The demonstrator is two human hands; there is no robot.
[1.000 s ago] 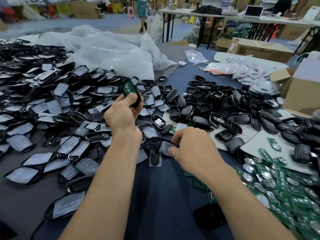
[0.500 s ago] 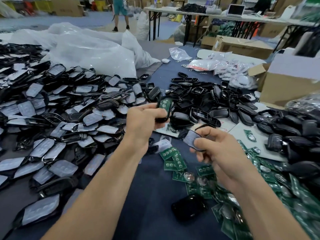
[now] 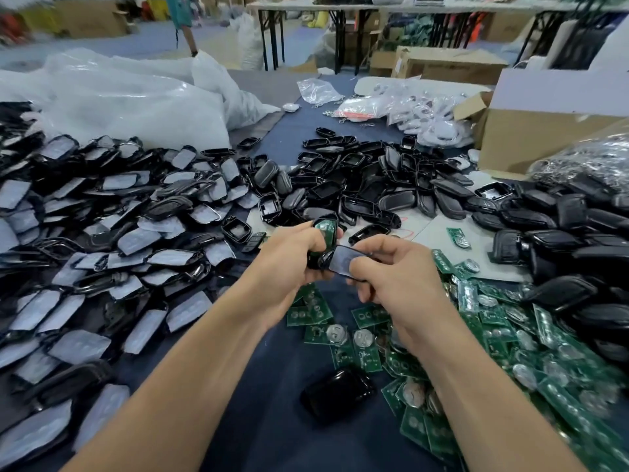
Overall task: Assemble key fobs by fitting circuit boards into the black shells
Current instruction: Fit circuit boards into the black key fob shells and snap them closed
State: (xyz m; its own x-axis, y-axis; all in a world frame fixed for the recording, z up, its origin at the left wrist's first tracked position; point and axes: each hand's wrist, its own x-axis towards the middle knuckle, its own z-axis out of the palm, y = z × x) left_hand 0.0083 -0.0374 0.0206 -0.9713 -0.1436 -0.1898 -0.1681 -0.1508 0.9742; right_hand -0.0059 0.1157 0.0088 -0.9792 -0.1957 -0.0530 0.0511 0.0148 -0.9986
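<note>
frame centre: left hand (image 3: 289, 260) grips black shell (image 3: 316, 262) with green board (image 3: 325, 229) in it; right hand (image 3: 405, 281), fingers curled, pinches film-covered cover (image 3: 341, 263), touching the shell

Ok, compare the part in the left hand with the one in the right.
The left hand grips a black shell with a green circuit board showing in it; the right hand pinches a cover piece faced with pale grey film. The black shell tilts up and away; the cover piece sits lower and flatter. Both have black rims.
</note>
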